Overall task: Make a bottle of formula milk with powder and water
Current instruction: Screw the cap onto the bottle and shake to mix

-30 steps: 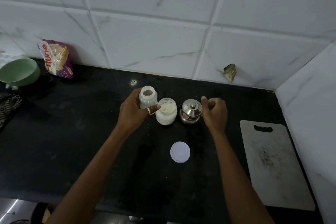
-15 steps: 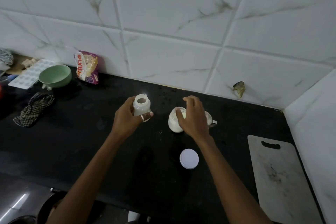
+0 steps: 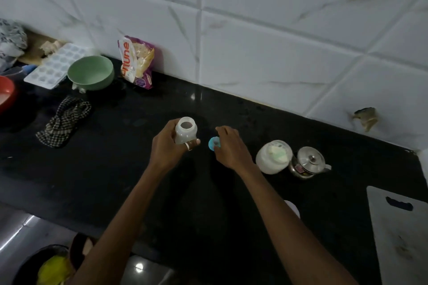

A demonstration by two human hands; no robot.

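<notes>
The right hand moves to a blue cap

The left hand grips the open bottle at the middle of the counter. The right hand, earlier on the powder jar, now touches the blue cap beside the bottle; I cannot tell whether it grasps it. Its forearm half hides a white lid.

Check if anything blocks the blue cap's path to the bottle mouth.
Nothing visible. The blue cap sits at the right hand, beside the open bottle in the left hand; only bare counter between.

Your head camera looks forward and down, close above the black table, frame tilted, tiled wall filling the top, left hand and right hand centred
</notes>
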